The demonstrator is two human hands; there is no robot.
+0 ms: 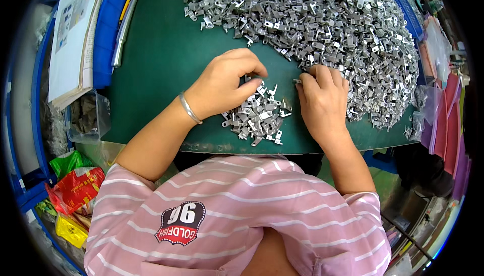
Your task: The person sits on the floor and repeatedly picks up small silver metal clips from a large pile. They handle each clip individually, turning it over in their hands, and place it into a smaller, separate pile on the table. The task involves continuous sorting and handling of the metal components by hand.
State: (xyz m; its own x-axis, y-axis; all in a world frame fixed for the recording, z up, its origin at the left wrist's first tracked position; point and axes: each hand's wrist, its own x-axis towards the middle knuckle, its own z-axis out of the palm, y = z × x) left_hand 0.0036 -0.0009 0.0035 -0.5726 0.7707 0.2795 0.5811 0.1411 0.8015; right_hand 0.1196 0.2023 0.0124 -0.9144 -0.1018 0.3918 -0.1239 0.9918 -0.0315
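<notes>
Likely hand-sorting: right hand (324, 98) seems to pinch 1 metal piece (297, 81) beside the large pile (302, 18), left hand (222, 80) curled over small pile (259, 116) on bench (161, 49), grip unclear; next probably needs fine fingertip control.

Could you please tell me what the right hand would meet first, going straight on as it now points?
Probably the large heap of small metal brackets just beyond the right hand, though depth is unclear.
</notes>
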